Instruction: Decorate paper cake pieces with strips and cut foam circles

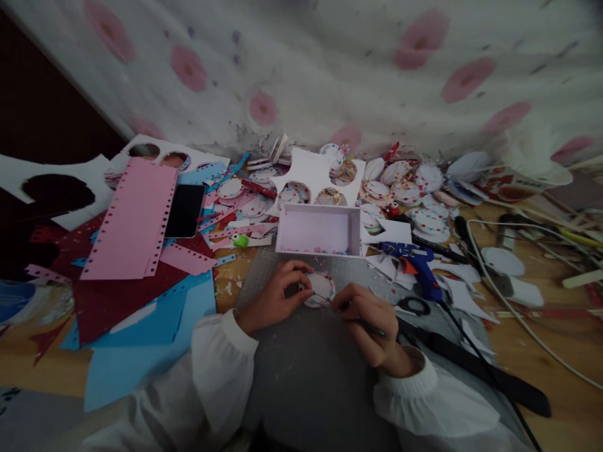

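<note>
A small round white paper disc [320,289] with coloured dots on it lies on a grey cutting mat [306,358] in front of me. My left hand [276,295] pinches the disc's left edge with curled fingers. My right hand [370,323] is closed round a thin dark tool [365,324], perhaps tweezers or a pen, whose tip touches the disc's right side. Both wrists wear white sleeves.
A shallow white box [318,231] sits just beyond the disc. A blue glue gun [414,263] and black scissors [414,306] lie to the right, with a white cable [509,301]. Pink [132,220], red and blue paper sheets, a black phone [184,210] and several decorated discs [405,182] crowd the table.
</note>
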Available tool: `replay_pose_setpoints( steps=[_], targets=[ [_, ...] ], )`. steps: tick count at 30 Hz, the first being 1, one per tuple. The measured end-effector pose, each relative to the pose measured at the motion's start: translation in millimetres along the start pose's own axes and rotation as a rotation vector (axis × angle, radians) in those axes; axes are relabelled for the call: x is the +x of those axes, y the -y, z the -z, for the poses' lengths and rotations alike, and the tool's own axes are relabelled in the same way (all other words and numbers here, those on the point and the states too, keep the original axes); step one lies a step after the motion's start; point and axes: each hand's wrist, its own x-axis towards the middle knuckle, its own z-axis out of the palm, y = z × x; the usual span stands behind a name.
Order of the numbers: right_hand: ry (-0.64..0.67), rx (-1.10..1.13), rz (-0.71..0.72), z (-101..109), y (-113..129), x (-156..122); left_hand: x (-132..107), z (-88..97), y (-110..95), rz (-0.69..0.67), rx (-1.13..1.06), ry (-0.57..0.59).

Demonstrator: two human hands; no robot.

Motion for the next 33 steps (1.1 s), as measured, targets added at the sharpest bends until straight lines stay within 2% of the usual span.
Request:
replay_pose_setpoints(
  steps=[3,5,7,12,15,19,24,33],
  targets=[
    [0.013,0.056,-0.011,3.3,0.8,-4.4,0.4,0.9,-0.2,0.012,0.002,-0.012],
    [-0.039,0.110,-0.052,4.1,-0.4,-8.4,0.8,1.1,0.1,0.031,-0.001,-0.027],
    [-0.164,0.169,-0.126,3.0,-3.1,-10.6,1.3,1.0,0.7,0.050,-0.016,-0.037],
    [-0.569,0.332,-0.306,-0.4,-11.8,-1.9,1.6,-0.5,2.8,0.059,-0.038,-0.044],
    [-0.674,0.373,-0.336,1.8,-15.8,4.7,1.3,-0.9,3.1,0.069,-0.045,-0.043],
    [-0.696,0.415,-0.347,6.2,-20.5,5.4,0.9,-0.2,2.1,0.077,-0.039,-0.037],
    [-0.644,0.512,-0.410,10.1,-26.9,2.5,0.6,1.3,1.4,0.068,-0.036,-0.041],
    [-0.657,0.887,-0.563,34.0,-29.1,16.0,-2.2,3.2,6.4,-0.061,-0.205,-0.066]
  ],
)
